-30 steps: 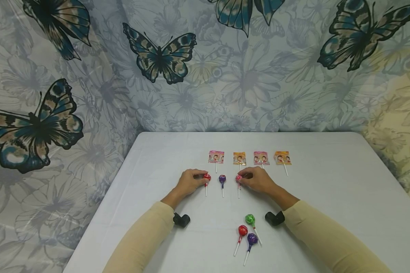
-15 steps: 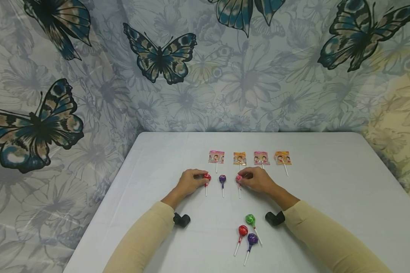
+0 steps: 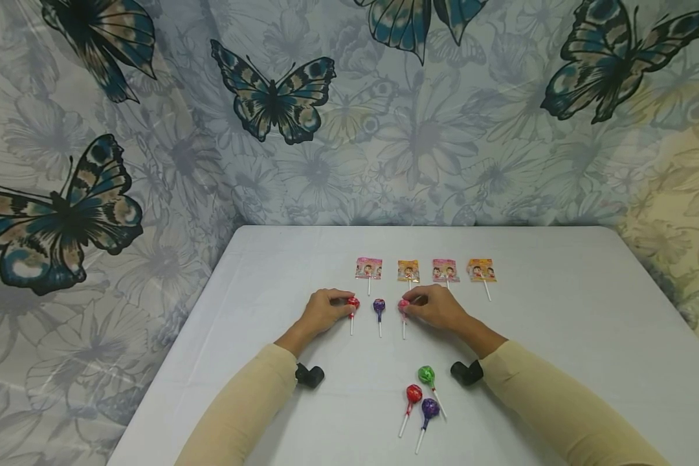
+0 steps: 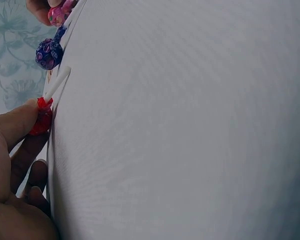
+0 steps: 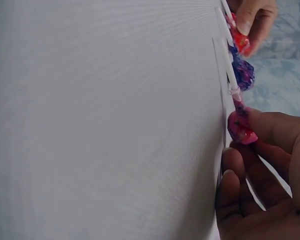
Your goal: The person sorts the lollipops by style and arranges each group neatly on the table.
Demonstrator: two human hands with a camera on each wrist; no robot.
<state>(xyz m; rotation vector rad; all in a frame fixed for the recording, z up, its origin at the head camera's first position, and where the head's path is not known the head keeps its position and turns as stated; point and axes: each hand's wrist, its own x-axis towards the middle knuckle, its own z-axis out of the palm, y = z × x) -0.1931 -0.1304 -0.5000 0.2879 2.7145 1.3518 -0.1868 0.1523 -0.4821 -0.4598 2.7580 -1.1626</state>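
My left hand (image 3: 323, 310) pinches the wrapped head of a red lollipop (image 4: 41, 120) between thumb and finger; its white stick points toward me on the table. On the other side, my right hand (image 3: 439, 307) holds a pink lollipop (image 5: 241, 127) by its head in the same way, the stick also lying toward me. Between the two hands a purple lollipop (image 3: 379, 305) lies on the white cloth, touched by neither. The three stand side by side in a row, and the fingers partly cover the red and pink heads.
Behind this row lie several flat-wrapped lollipops, pink (image 3: 369, 267) and orange (image 3: 481, 269). Nearer me, between the forearms, rest a green lollipop (image 3: 426, 374), another red lollipop (image 3: 413, 393) and another purple lollipop (image 3: 430, 408). A butterfly-patterned curtain (image 3: 349, 175) hangs beyond the table (image 3: 559, 291).
My right hand has shifted the pink lollipop slightly left, closer to the purple one. The left hand and the red lollipop have stayed in place.
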